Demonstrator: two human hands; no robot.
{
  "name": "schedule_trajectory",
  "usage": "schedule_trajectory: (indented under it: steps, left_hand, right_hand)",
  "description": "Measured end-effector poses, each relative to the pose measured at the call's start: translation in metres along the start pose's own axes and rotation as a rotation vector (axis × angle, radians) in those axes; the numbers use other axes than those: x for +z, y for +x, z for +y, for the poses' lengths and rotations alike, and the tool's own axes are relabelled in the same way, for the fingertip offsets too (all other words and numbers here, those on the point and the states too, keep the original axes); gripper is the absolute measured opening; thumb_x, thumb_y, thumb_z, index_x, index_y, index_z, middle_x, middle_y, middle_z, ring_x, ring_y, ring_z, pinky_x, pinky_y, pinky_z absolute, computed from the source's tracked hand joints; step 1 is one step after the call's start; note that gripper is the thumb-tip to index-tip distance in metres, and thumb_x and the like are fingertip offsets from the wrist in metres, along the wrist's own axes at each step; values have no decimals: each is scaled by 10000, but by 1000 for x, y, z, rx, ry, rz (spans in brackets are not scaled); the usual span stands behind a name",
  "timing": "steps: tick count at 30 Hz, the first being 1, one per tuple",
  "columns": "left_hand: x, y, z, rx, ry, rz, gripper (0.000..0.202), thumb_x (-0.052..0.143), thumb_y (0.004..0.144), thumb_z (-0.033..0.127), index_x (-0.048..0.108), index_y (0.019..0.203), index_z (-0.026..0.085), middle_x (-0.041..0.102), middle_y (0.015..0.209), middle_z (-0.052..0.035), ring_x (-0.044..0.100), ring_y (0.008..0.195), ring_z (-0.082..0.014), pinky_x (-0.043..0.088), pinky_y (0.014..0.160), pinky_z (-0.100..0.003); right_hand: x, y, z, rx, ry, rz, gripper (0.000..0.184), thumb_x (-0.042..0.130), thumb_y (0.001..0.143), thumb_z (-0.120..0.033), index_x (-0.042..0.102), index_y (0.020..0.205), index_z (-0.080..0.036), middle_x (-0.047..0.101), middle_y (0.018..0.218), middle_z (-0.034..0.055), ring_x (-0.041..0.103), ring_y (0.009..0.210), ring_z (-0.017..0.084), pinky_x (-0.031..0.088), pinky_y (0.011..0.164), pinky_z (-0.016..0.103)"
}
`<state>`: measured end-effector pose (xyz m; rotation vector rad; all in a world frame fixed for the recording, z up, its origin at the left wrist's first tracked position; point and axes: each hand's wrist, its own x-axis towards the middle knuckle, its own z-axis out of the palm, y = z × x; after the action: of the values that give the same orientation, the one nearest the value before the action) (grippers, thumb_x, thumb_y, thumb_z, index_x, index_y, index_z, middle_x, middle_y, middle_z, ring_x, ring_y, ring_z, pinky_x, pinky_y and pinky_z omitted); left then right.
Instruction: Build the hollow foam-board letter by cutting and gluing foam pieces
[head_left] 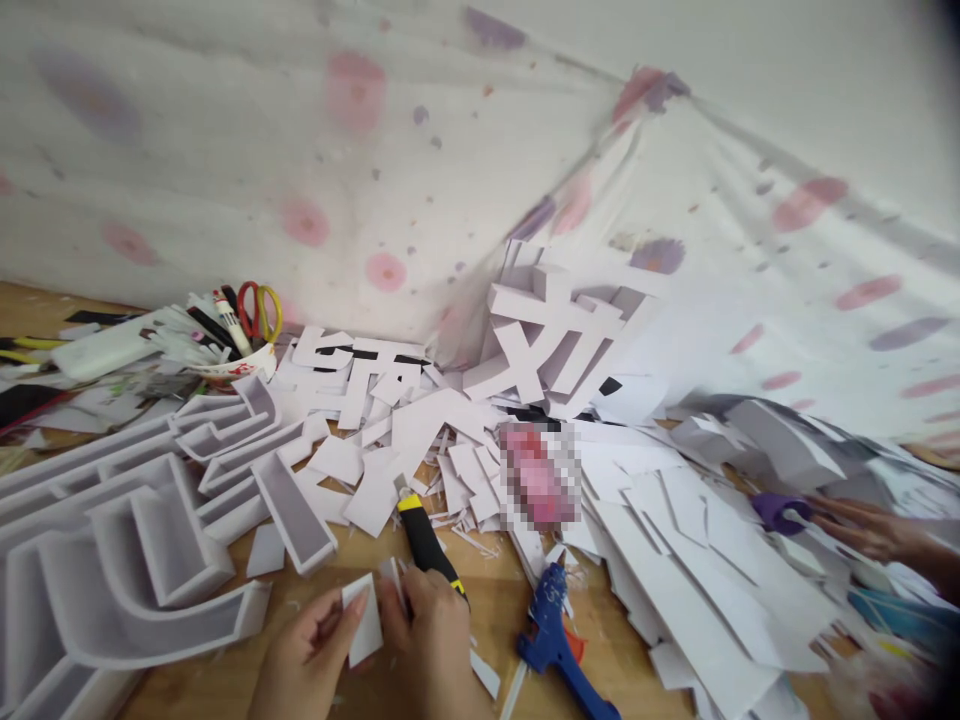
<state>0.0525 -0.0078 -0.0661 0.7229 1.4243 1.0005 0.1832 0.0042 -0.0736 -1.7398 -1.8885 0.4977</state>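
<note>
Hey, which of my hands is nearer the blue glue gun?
Right. Your right hand lies left of the blue glue gun, not touching it; your left hand is farther left, holding a white piece.

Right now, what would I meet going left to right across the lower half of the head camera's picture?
Large hollow white shape → left hand → small white piece → right hand → blue glue gun → long white sheets → another person's hand.

glue gun [552, 622] lies right of the cutter [424, 532] (both on the table [349, 552]), scraps [466, 478] behind.
</note>
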Motion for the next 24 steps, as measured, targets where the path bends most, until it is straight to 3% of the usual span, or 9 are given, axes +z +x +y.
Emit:
schedule_trajectory:
  steps: [4,8,11,14,16,20,24]
  left_hand:
    - [-3,4,-7,77,131,-19,447,663,573,625,684,703,198,655,557,-15,610,537,-197,520,490,-277]
    - [-10,9,-22,235,263,-70,415,617,684,560,705,896,213,741,833,-62,689,776,-243,570,724,-346]
    - [-13,5,-20,414,404,-59,372,588,751,480,674,1036,256,706,1062,-62,655,983,-244,549,826,-356]
    - [-11,-1,-4,575,509,68,368,601,751,440,655,1071,265,686,1108,-64,637,1021,-243,543,842,-358]
    - [-8,-3,6,556,492,78,355,611,737,453,664,1030,259,705,1049,-64,661,954,-237,561,790,-338]
    - [-2,0,15,306,325,-107,315,598,729,509,669,834,220,720,790,-42,681,715,-200,568,621,-274]
    - [-2,1,16,223,284,-151,351,581,725,545,650,771,204,689,687,-23,646,599,-170,543,547,-249]
  right_hand:
    - [0,2,3,130,176,-54,460,353,901,-494,474,567,-201,525,527,15,462,486,120,244,475,233]
    - [-7,5,1,277,506,-198,402,312,908,-510,486,712,-205,484,513,-33,468,452,110,300,466,203]
    - [-15,6,-1,224,517,-206,374,339,906,-482,513,738,-197,489,557,-32,471,510,113,317,496,197]
    - [-25,6,-4,136,439,-195,363,376,903,-445,552,718,-188,531,622,-13,474,582,120,314,526,197]
    - [-32,5,-6,83,431,-243,328,391,906,-403,574,738,-188,573,667,-4,505,623,126,326,556,197]
    - [-40,4,-10,44,439,-337,266,377,919,-325,577,802,-195,622,738,7,556,674,139,349,598,203]
    - [-42,2,-10,66,442,-302,209,366,922,-289,542,862,-194,621,771,13,561,701,141,362,615,206]
